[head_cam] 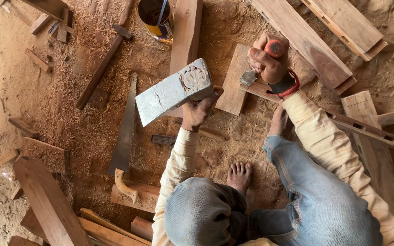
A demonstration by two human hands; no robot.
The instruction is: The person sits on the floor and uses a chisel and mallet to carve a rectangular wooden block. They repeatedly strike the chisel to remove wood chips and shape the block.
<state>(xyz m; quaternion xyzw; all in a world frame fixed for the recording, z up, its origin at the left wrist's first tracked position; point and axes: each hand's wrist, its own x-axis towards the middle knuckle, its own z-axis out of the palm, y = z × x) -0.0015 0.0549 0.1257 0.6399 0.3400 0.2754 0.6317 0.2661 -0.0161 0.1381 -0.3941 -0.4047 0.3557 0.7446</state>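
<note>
Head view looks straight down on a person squatting in sawdust. The left hand point(199, 109) is clamped around the end of a heavy wooden mallet block point(172, 92), raised above the ground just left of the small flat board point(233, 82). The block looks dense and stiff, chipped and worn at its struck end; judged by its bulk it will swing heavily, so the grip low on the narrow end, as now, suits it. The right hand point(267, 61) is closed around a chisel point(270, 54) with a red-capped handle, its blade point(248, 78) touching the right edge of the board. The chisel seems light and rigid, and the rounded handle could slip if held loosely. A thin strip of wood point(261, 91) lies across the board under the blade. A handsaw point(125, 132) lies well to the left of the board, a tin can point(157, 18) up and left of it, and a bare foot point(240, 175) below it
</note>
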